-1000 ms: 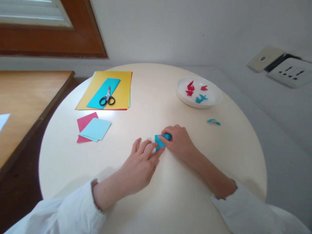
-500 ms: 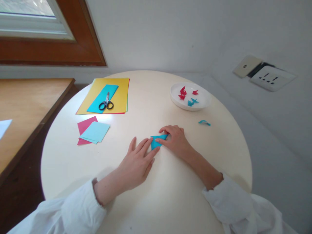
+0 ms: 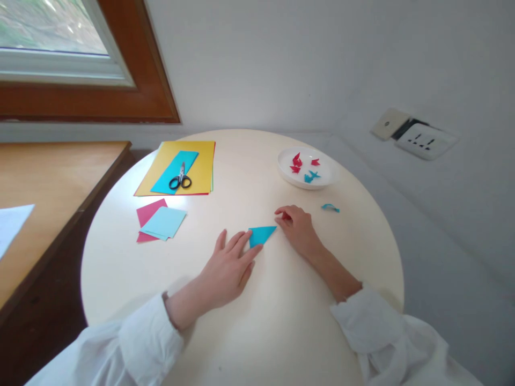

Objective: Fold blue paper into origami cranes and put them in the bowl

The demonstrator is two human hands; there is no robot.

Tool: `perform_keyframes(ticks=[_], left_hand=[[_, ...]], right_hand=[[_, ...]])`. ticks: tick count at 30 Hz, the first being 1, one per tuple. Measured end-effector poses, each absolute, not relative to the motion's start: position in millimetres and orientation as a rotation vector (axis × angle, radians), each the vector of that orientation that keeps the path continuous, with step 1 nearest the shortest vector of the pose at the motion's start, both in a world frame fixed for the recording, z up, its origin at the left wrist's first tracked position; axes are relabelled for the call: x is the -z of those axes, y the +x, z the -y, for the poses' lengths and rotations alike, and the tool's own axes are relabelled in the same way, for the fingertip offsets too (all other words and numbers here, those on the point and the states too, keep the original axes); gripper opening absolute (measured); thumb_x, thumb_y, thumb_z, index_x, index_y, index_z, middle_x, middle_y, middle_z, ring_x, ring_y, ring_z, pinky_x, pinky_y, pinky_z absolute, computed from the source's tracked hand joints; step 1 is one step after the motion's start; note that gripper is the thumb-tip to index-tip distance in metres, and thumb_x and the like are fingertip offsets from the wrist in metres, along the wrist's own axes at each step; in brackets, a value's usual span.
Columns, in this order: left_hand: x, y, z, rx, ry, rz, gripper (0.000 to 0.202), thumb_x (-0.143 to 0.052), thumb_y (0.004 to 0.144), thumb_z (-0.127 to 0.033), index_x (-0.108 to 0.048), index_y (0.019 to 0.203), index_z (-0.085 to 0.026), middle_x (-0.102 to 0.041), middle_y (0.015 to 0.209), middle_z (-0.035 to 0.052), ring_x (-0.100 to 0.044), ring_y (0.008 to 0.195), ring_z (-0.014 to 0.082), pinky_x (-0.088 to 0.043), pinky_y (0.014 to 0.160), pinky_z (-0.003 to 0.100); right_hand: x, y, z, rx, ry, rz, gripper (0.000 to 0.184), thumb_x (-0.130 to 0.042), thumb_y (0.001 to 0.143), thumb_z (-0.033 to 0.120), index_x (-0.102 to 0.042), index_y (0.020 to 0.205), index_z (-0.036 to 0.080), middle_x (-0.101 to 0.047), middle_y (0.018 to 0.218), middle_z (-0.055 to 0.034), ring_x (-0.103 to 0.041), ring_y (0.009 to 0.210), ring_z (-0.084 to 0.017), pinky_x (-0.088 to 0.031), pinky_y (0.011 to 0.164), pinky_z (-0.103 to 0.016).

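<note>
Left hand (image 3: 223, 271) spread, pinning blue paper (image 3: 261, 235); right hand (image 3: 300, 230) just beside, loosely curled, empty; left slipping could skew it.

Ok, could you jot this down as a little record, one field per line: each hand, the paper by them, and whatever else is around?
Left hand: spread, fingers on the blue paper
Right hand: loosely curled by the paper's pointed end; contact unclear
Paper shape: tapers toward the right hand
White dish: holds small red pieces and blue pieces
Near the dish: curled blue strip
Far left: scissors on a blue sheet, over yellow paper
Nearer left: pale blue paper overlapping pink paper
</note>
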State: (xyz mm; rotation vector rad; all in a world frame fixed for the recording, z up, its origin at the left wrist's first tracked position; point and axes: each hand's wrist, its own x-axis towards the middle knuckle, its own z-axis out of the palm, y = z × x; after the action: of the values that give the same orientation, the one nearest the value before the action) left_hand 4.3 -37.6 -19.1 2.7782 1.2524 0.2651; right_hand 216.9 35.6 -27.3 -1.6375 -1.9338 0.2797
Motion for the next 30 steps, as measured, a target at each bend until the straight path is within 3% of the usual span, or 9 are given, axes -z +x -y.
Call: perform_keyframes(ticks=[6, 10, 15, 30], left_hand=[[21, 5, 38, -0.296, 2.761, -1.264, 0.042, -0.034, 0.091, -0.023, -0.042, 0.133, -0.022, -0.041, 0.140, 0.0167, -0.037, 0.130, 0.0301, -0.025, 0.104, 0.061], [23, 5, 38, -0.279, 2.740, -1.258, 0.042, -0.035, 0.091, -0.024, -0.043, 0.132, -0.020, -0.039, 0.143, 0.0168, -0.034, 0.132, 0.0299, -0.022, 0.105, 0.060], [26, 4, 38, -0.285, 2.761, -1.255, 0.045, -0.033, 0.093, -0.027, -0.036, 0.137, -0.021, -0.036, 0.145, 0.0166, -0.032, 0.134, 0.0290, -0.020, 0.107, 0.060], [22, -2, 63, -0.332, 2.736, -1.278, 0.043, -0.029, 0.094, -0.027, -0.041, 0.135, -0.020, -0.041, 0.143, 0.0148, -0.035, 0.133, 0.0260, -0.024, 0.108, 0.055]], right_hand=[[25, 204, 1, 0.161, -1.130, 2.005, 0.020, -0.044, 0.087, 0.012, -0.063, 0.091, 0.017, -0.068, 0.090, -0.0079, -0.061, 0.090, -0.019, -0.043, 0.082, -0.035], [33, 191, 31, 0.135, -0.951, 2.299, 0.030, -0.040, 0.090, 0.012, -0.058, 0.114, 0.017, -0.070, 0.107, -0.0080, -0.063, 0.100, -0.017, -0.042, 0.089, -0.037], [38, 191, 38, -0.004, -1.112, 2.413, 0.039, -0.031, 0.094, 0.016, -0.050, 0.128, 0.017, -0.065, 0.118, -0.0111, -0.061, 0.109, -0.018, -0.041, 0.098, -0.041], [35, 188, 37, -0.076, -1.250, 2.442, 0.038, -0.033, 0.093, 0.021, -0.054, 0.124, 0.014, -0.061, 0.123, -0.0133, -0.057, 0.116, -0.021, -0.036, 0.104, -0.048]])
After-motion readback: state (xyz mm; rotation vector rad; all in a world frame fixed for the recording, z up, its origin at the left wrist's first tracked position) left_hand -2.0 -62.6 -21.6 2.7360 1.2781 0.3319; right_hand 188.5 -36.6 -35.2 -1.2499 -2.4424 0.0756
